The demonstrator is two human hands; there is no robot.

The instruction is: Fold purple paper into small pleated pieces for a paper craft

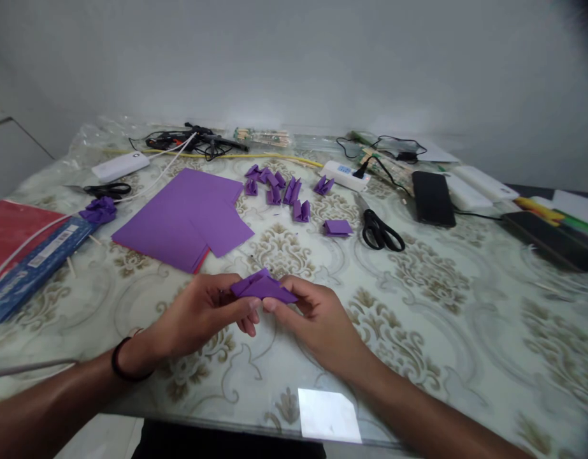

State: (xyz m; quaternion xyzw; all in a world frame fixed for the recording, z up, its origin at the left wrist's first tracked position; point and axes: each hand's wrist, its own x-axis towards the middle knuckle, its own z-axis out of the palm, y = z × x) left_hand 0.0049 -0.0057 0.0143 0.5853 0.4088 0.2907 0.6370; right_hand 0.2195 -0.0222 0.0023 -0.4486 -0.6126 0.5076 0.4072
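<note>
Between both hands is a folded piece of purple paper point(262, 287), roughly triangular, held above the near middle of the table. My left hand point(217, 309) pinches its left end, thumb along the lower edge. At the right end, my right hand point(310, 312) grips it with the thumb in front and fingers behind. Beyond the hands lie several small folded purple paper pieces point(292, 190) in a loose group. A flatter folded piece point(337, 227) rests to their right. Purple paper sheets point(174, 213) are stacked at the left, with a smaller cut sheet point(222, 226) overlapping them.
Black-handled scissors point(380, 233) lie right of the folded pieces; other scissors point(107, 190) lie far left. A power strip point(344, 173), a phone point(433, 199) and cables stand toward the back. Crumpled purple paper point(99, 210) sits by a blue-and-red packet point(40, 261).
</note>
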